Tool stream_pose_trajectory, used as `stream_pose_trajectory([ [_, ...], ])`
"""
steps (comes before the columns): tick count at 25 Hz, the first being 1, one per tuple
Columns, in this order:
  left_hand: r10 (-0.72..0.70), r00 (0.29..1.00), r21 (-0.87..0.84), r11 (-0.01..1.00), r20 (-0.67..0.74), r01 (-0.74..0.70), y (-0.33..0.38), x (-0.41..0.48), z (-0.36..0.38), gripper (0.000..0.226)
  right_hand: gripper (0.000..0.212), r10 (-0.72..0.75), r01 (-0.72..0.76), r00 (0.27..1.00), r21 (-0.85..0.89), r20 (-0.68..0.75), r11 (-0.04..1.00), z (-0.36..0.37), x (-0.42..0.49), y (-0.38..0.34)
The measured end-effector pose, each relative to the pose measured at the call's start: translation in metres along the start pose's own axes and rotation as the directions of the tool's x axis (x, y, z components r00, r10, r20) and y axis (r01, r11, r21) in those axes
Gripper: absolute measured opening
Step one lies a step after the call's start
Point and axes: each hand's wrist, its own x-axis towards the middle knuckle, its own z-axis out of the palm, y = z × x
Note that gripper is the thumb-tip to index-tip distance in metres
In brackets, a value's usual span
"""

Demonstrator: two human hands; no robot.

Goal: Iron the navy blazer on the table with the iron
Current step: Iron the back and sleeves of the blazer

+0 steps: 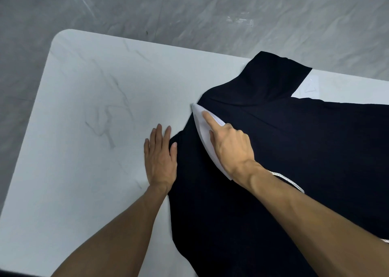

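Resting flat at the left, the left hand (161, 161) has its fingers (159, 133) straight and slightly spread on the white counter (84, 108), its inner side touching the edge of the navy blazer (294, 150), which lies over the counter's right half. Such soft, limp cloth will likely ruck unless pinned close to the iron (201, 116). Further right, the right hand (231, 148) grips that iron from above, forefinger stretched toward its tip; the handle looks the sound hold

One blazer (294, 150), one iron (202, 129) (two hands (161, 161) (231, 148))
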Motion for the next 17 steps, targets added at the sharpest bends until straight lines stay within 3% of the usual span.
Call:
stream_pose_trajectory([
  [5,0.019,1.0,0.028,0.999,-0.005,-0.019,-0.001,0.001,0.003,0.053,0.068,0.03,-0.034,0.999,0.135,0.03,0.99,-0.004,-0.003,0.006],
  [8,0.005,1.0,-0.006,1.0,-0.019,-0.005,-0.002,0.001,0.004,0.055,0.066,-0.087,0.059,0.992,0.269,0.092,0.961,0.002,-0.016,-0.018],
  [11,-0.001,1.0,-0.019,1.0,-0.024,0.001,-0.002,0.001,0.005,0.054,0.068,-0.14,0.128,0.988,0.174,0.059,0.976,0.013,-0.026,-0.036],
  [17,0.038,0.999,0.067,0.997,-0.013,-0.037,-0.001,0.001,0.003,0.051,0.073,0.045,-0.045,0.999,0.034,0.005,0.998,-0.001,-0.001,0.009],
])
